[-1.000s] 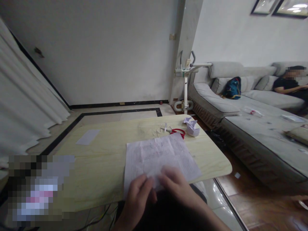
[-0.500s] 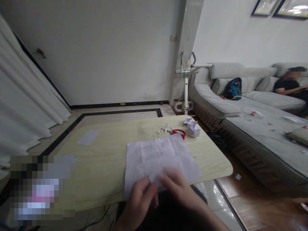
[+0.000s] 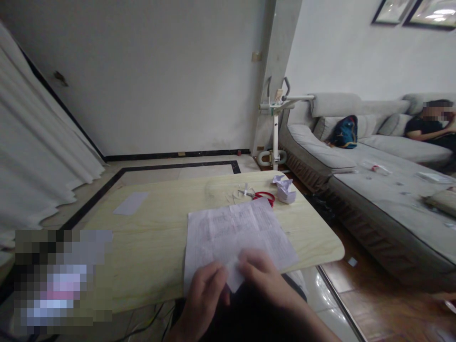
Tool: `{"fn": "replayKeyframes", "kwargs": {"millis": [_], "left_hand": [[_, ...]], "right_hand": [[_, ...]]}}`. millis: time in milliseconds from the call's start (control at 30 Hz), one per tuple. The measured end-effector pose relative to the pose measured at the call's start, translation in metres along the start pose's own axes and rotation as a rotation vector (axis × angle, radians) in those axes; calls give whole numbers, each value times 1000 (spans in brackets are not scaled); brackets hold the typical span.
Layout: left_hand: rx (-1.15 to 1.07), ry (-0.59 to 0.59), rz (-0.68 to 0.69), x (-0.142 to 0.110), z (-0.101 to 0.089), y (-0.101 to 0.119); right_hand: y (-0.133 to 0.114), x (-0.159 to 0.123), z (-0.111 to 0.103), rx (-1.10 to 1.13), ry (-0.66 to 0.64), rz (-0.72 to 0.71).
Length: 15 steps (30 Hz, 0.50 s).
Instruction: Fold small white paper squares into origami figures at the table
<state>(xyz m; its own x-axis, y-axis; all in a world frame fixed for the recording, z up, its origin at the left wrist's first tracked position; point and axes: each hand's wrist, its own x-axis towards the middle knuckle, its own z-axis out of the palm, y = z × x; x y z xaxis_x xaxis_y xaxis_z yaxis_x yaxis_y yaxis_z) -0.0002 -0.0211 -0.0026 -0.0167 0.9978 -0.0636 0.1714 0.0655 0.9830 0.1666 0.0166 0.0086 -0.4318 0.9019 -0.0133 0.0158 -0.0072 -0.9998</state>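
Note:
A large creased sheet of printed paper [image 3: 235, 228] lies flat at the near edge of the wooden table [image 3: 153, 242]. Over its near edge, my left hand [image 3: 208, 289] and my right hand [image 3: 261, 273] pinch a small white piece of paper [image 3: 233, 276] between them. Its lower end comes to a point; the fingers cover its sides, so its folds are hard to make out. Beyond the printed sheet are red-handled scissors [image 3: 263, 195], lying among thin paper strips [image 3: 235, 194].
Crumpled or folded paper [image 3: 285, 190] sits at the table's far right. A plain paper piece [image 3: 131, 203] lies at the left, near a blurred-out patch. Right of the table stand a grey sofa [image 3: 377, 190] with a blue backpack [image 3: 347, 132] and a seated person [image 3: 427, 126].
My hands have moved slightly together and apart, staying over the sheet's near edge. More of the small paper shows between them now. The seated person's hand has risen toward the head.

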Motion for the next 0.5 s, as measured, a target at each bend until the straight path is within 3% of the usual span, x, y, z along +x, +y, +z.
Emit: {"fn": "replayKeyframes", "kwargs": {"millis": [333,500], "left_hand": [[-30,-184,13,-5,1,-3],[-24,-142,-12,-7,2,6]], "right_hand": [[-3,-1,0,-5,-78,-16],[1,-1,2,103,-8,3]]}}
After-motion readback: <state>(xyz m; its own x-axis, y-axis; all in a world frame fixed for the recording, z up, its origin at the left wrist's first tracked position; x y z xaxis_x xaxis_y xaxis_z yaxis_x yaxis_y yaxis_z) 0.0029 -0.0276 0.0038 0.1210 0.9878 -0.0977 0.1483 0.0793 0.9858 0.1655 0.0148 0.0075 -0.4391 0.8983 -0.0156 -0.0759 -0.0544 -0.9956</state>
